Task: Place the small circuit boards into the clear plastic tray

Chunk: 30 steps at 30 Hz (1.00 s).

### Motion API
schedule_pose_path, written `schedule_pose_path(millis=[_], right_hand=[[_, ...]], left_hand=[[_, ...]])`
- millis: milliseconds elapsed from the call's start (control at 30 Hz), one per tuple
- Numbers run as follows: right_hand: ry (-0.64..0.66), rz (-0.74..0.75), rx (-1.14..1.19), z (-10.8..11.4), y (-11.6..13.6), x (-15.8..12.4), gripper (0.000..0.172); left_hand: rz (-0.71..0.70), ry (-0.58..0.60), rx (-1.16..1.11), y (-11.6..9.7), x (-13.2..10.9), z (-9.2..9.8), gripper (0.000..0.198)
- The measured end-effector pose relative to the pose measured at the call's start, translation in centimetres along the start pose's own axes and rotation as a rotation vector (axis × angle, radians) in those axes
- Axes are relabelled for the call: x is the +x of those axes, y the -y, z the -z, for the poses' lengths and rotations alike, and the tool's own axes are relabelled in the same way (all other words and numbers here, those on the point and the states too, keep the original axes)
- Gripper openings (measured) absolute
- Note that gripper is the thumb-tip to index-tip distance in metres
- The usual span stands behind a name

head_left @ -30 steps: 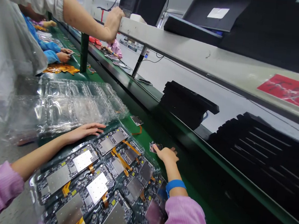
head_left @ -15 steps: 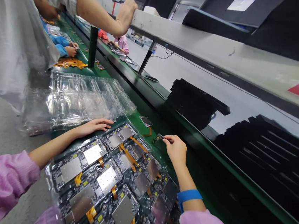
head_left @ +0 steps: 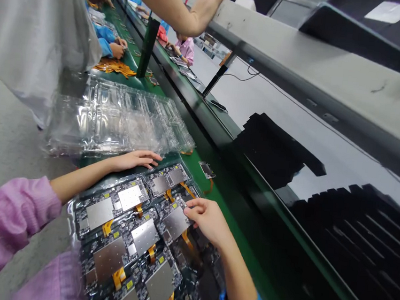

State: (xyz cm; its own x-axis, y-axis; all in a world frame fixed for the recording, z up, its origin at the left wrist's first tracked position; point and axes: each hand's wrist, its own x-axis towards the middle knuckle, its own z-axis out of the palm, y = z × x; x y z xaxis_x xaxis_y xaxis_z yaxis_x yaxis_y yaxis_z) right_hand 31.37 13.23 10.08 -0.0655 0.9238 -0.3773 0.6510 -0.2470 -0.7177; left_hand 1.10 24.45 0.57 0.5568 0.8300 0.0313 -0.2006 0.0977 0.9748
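My right hand [head_left: 207,219] pinches the edge of a circuit board [head_left: 175,222] with a metal shield and an orange ribbon cable. This board is over the right part of a clear plastic tray [head_left: 72,222]; whether it touches the tray I cannot tell. Several similar circuit boards [head_left: 106,258] lie in the tray's pockets, with orange ribbon cables [head_left: 118,278] and yellow stickers on them. At the tray's far left edge, my left hand [head_left: 131,160] lies with its fingers stretched out, holding nothing.
Empty clear trays [head_left: 118,118] lie beyond mine. A single board [head_left: 207,170] is on the green belt [head_left: 228,204]. A co-worker's hand [head_left: 210,2] rests on the raised rail [head_left: 267,36]. Orange ribbon cables [head_left: 116,67] are piled farther off, beside another person's hands [head_left: 118,49]. Black slotted pieces [head_left: 274,150] stand right.
My right hand has moved left with the circuit board, from above the belt to over the tray. My left hand stays by the tray edge. The view has shifted somewhat.
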Motion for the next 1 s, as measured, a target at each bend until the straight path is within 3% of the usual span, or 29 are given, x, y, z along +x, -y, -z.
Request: schedule_pose_path(millis=[100,200,333,433,533,600,667,733,800,900,1000], right_hand=[[-0.088,0.001,0.037,-0.3,-2.3,2.4,0.022],[-0.172,0.045,-0.003,-0.4,-2.9,3.4,0.018],[-0.282,0.107,-0.334,-1.7,-1.8,2.5,0.007],[-0.410,0.182,-0.576,-1.7,-0.2,1.5,0.013],[-0.533,0.138,-0.613,1.0,0.6,2.0,0.017],[-0.608,0.019,-0.610,3.9,0.2,3.6,0.023],[-0.609,-0.148,-0.654,6.6,-0.9,5.8,0.031],[-0.528,-0.275,-0.704,8.3,-2.6,8.1,0.039],[-0.443,-0.323,-0.720,9.0,-4.3,10.1,0.044],[-0.429,-0.325,-0.743,9.1,-6.4,11.9,0.053],[-0.444,-0.274,-0.769,9.5,-7.6,12.3,0.045]], left_hand=[[-0.013,0.004,0.002,0.0,0.1,0.0,0.036],[-0.020,0.010,0.018,-0.1,0.2,0.1,0.035],[-0.025,0.015,0.034,-0.1,0.1,0.0,0.034],[-0.020,0.011,0.052,-0.2,0.1,-0.1,0.033],[-0.017,0.009,0.050,-0.1,0.1,0.0,0.032],[-0.020,0.008,0.047,0.0,0.2,0.0,0.032],[-0.024,0.010,0.046,0.1,0.2,0.1,0.031],[-0.025,0.015,0.045,0.2,0.3,0.0,0.032],[-0.026,0.016,0.041,0.3,0.3,0.0,0.032],[-0.019,0.017,0.020,0.3,0.4,-0.1,0.033],[-0.017,0.020,-0.003,0.3,0.5,-0.1,0.035]])
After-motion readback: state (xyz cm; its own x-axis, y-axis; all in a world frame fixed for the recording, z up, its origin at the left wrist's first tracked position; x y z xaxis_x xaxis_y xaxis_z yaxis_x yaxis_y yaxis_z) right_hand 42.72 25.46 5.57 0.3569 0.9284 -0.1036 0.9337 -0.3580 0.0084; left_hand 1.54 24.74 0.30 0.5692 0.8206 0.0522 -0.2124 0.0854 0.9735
